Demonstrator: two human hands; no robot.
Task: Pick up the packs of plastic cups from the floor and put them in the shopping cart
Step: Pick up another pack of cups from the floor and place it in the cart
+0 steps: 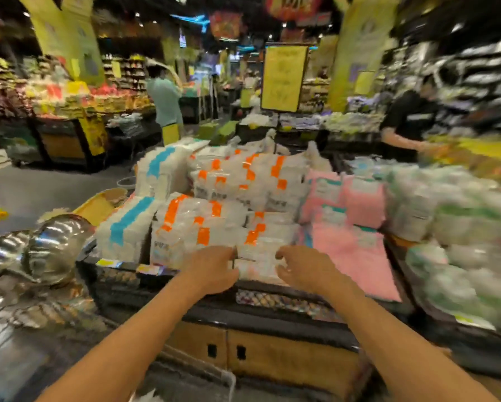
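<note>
The frame is motion-blurred. Clear packs of plastic cups with orange labels (pixel 214 224) are stacked on a black display stand (pixel 272 311) in front of me. My left hand (pixel 211 269) and my right hand (pixel 307 271) reach out side by side at the stand's front edge, either side of the lowest front pack (pixel 256 256). Their fingers are curled and spread, and I see nothing gripped in either. A wire rim, perhaps the shopping cart (pixel 214 375), shows at the bottom between my forearms. No pack on the floor is in view.
Blue-labelled packs (pixel 127 224) stand left of the orange ones, pink packs (pixel 353 227) and clear stacked containers (pixel 461 242) to the right. Shiny foil trays (pixel 49 250) lie at left. Cardboard boxes (pixel 272 355) sit under the stand. Two people stand in the aisles beyond.
</note>
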